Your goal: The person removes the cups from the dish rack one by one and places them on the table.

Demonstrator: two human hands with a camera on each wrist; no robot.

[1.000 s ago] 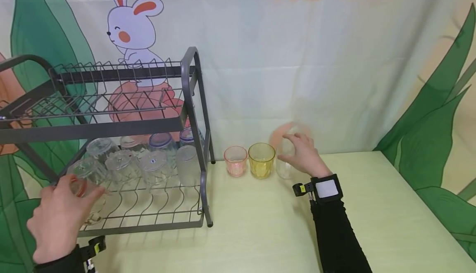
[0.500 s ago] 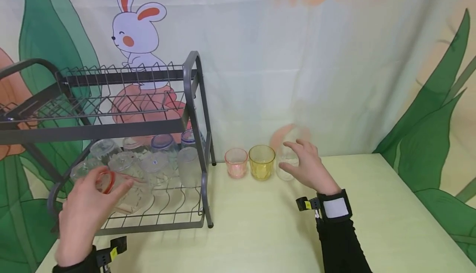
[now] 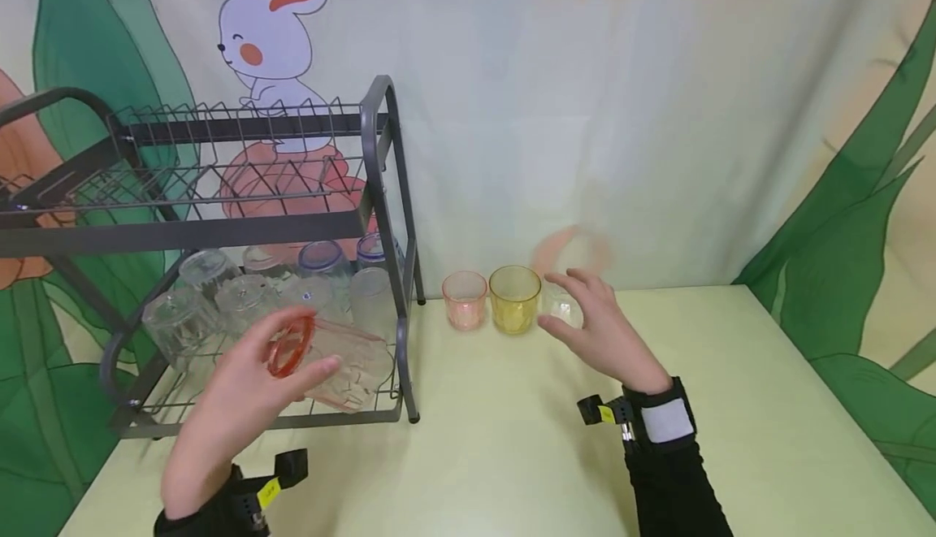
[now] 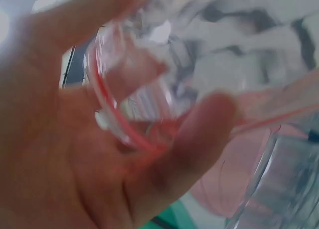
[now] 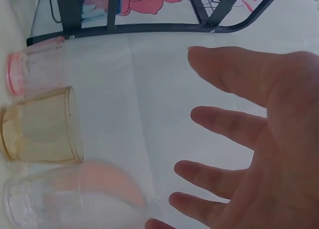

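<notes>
My left hand (image 3: 244, 399) grips a clear pinkish glass (image 3: 351, 366) by its red-edged end, tilted on its side in front of the rack's lower shelf. In the left wrist view the thumb and fingers (image 4: 199, 124) lie round that glass (image 4: 244, 50). My right hand (image 3: 610, 334) is beside a clear glass (image 3: 561, 303), its fingers spread and holding nothing. The right wrist view shows the hand (image 5: 259, 129) apart from the clear glass (image 5: 55, 201). A yellow glass (image 3: 515, 301) and a pink glass (image 3: 465, 301) stand upright to the left of the clear one.
A dark two-tier wire rack (image 3: 183, 232) stands at the left; several upside-down glasses (image 3: 244, 301) are on its lower shelf. A printed curtain (image 3: 497, 155) hangs behind the pale table (image 3: 475, 456).
My left hand has carried the pinkish glass rightward from the left part of the lower shelf. The right hand has backed slightly off the clear glass, its fingers more spread.
</notes>
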